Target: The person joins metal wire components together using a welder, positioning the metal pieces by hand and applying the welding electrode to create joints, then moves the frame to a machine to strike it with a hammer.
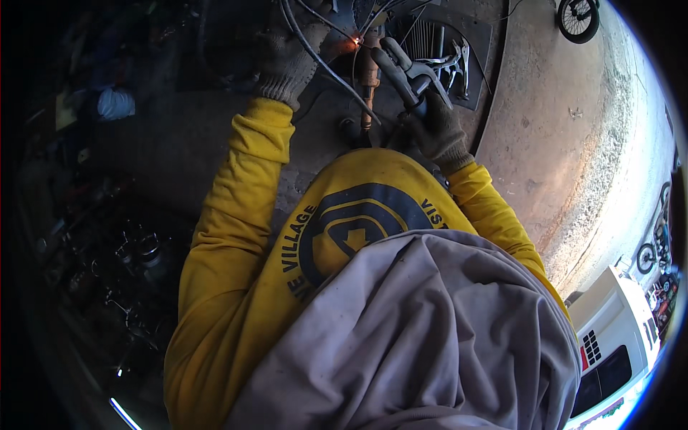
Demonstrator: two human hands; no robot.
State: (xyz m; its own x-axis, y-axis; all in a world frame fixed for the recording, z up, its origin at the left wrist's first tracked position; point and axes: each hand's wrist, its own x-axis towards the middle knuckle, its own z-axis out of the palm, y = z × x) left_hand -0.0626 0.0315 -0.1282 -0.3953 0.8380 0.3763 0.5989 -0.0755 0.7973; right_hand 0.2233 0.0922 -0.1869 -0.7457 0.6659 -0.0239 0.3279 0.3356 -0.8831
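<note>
My right hand (438,135), in a grey knit work glove, is closed round the handle of a grey welding electrode holder (403,75), whose jaws point up and left. A small orange glow (357,41) burns just left of the jaws, beside an orange tool or metal part (369,72) standing in the middle. My left hand (289,66), gloved too, reaches to the far left of the glow; its fingers are lost in shadow, and what they touch is hidden. A dark cable (315,56) loops past this hand toward the orange part.
Locking pliers (464,68) lie on a dark tray (469,99) at the right, near several thin rods (424,37). Thin wires cross the far work area. Concrete floor (537,129) stretches right, with a wheel (577,20) far off and a white vehicle (609,322) lower right. Dark clutter fills the left.
</note>
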